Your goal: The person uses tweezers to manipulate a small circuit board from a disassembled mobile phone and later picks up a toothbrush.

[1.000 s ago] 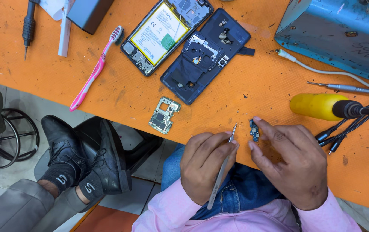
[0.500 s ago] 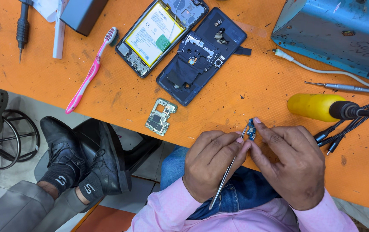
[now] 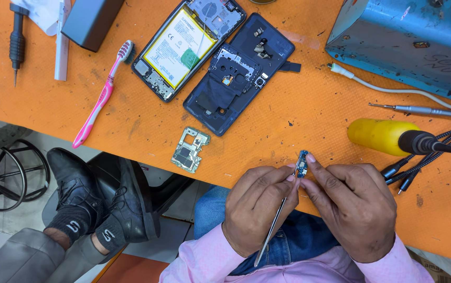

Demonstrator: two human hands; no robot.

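Observation:
My right hand (image 3: 352, 206) pinches a small blue circuit board (image 3: 302, 164) between thumb and forefinger, just above the near edge of the orange workbench (image 3: 131, 126). My left hand (image 3: 255, 205) grips metal tweezers (image 3: 272, 230), their tips at the little board and the handle pointing down over my lap. An opened phone with a yellow battery (image 3: 183, 47) and its dark back cover (image 3: 238, 73) lie further up the bench. A silver main board (image 3: 190, 150) rests near the bench edge, left of my hands.
A pink toothbrush (image 3: 102, 97), a black screwdriver (image 3: 17, 39) and a dark box (image 3: 90, 21) lie at the left. A blue metal case (image 3: 409, 42), a yellow-handled tool (image 3: 388, 136) and cables (image 3: 419, 162) sit right. Another person's black shoes (image 3: 99, 204) are below the bench.
Both hands have come together and moved slightly up; the tweezers, held upright a second ago, now tilt with their tips against the small board.

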